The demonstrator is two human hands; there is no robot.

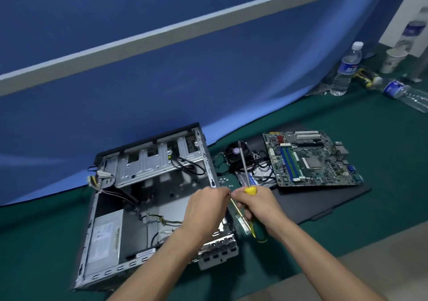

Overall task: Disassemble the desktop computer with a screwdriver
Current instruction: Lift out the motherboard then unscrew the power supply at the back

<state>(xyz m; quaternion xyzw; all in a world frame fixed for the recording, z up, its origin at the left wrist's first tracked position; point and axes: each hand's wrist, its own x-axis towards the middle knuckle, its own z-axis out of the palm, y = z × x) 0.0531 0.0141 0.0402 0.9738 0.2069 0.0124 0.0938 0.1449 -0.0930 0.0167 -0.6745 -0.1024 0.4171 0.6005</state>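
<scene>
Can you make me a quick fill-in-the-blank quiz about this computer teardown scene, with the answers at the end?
1. The right hand grips a screwdriver whose handle is ____.
2. The motherboard lies outside the computer case, on its ____ side.
3. One water bottle stands upright; the other bottle is ____.

Missing words: yellow; right; lying down

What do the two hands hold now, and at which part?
The right hand grips a screwdriver by its yellow handle, shaft pointing up. The left hand seems to pinch something small at its fingers; what it is cannot be told.
</scene>
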